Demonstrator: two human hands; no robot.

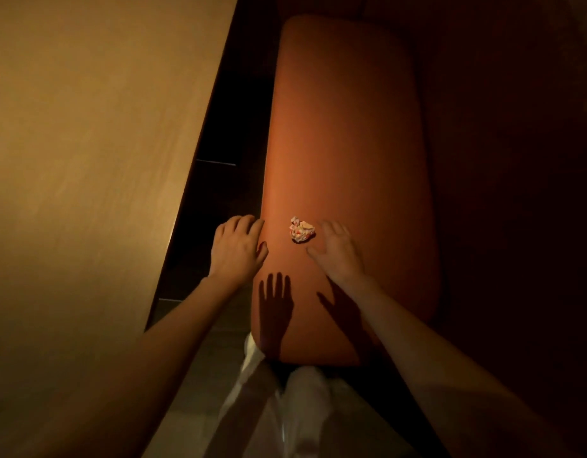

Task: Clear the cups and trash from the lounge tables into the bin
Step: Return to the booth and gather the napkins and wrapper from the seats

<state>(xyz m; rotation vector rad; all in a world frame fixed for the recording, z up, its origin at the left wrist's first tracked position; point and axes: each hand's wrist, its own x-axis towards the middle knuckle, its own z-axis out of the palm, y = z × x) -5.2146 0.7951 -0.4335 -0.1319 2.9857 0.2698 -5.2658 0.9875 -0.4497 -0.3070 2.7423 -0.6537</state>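
- On the long orange padded bench (345, 143), a small crumpled white-and-red paper wad (301, 229) lies between your hands.
- Your right hand (338, 251) hovers spread just beside it.
- Your left hand (237, 249), fingers loosely curled and empty, rests at the bench edge.

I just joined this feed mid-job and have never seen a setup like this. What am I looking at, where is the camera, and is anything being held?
There is no machine here: a person works with two bare hands. The single picture comes from a camera worn on the head, looking forward and down. The left hand hovers at the edge of an orange cushioned seat; the right hand reaches, fingers spread, toward a crumpled paper wad lying on that seat. Neither hand has a grip on anything yet. A tan table runs along the left. The light is dim, so finer detail is hard to tell.
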